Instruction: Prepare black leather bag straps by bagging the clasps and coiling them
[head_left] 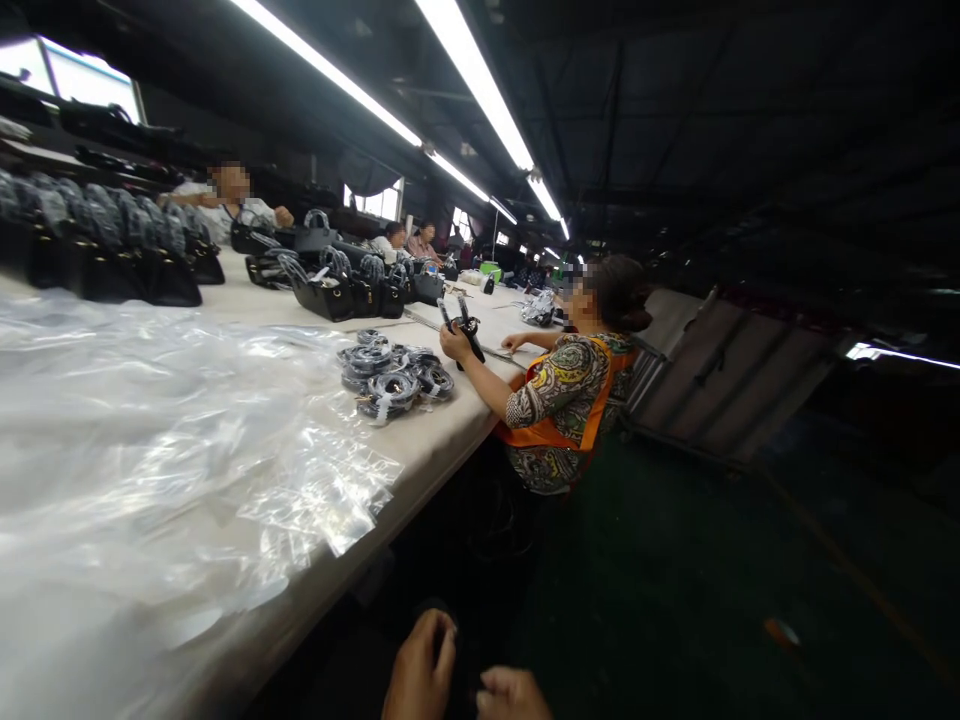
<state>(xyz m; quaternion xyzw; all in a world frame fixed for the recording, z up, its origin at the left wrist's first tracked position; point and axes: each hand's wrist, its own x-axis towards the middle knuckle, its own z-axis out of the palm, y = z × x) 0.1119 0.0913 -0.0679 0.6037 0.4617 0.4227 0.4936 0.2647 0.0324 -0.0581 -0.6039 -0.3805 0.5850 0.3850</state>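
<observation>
At the bottom centre of the frame, the left hand (420, 668) is seen with its fingers bent and the thumb brought near them; whether anything is grasped cannot be told. The right hand (516, 694), just beside it, is cut off by the lower edge, its fingers curled; its hold cannot be told either. Nearest to both, clear plastic bags (315, 490) are spread flat in overlapping layers across the lower left of the frame, on the pale-covered counter (442, 440).

Black handbags (97, 270) are lined up at the upper left, their handles wrapped in clear film. More wrapped-handled handbags (330, 295) are stood left of centre; something pale can be seen at the opening of one, but the insides are otherwise hidden. Between these and the clear bags, coiled dark straps (391, 385) are heaped, bundled in clear film. A green container (491, 271) is placed farther back, its contents too small to be made out.

Near the centre, a black piece (471, 335) with two upright film-wrapped ends is held by a co-worker (574, 400) in a patterned top and orange straps.

A white band or label (382, 408) can be seen on one coil; any writing there is too small to be read.
</observation>
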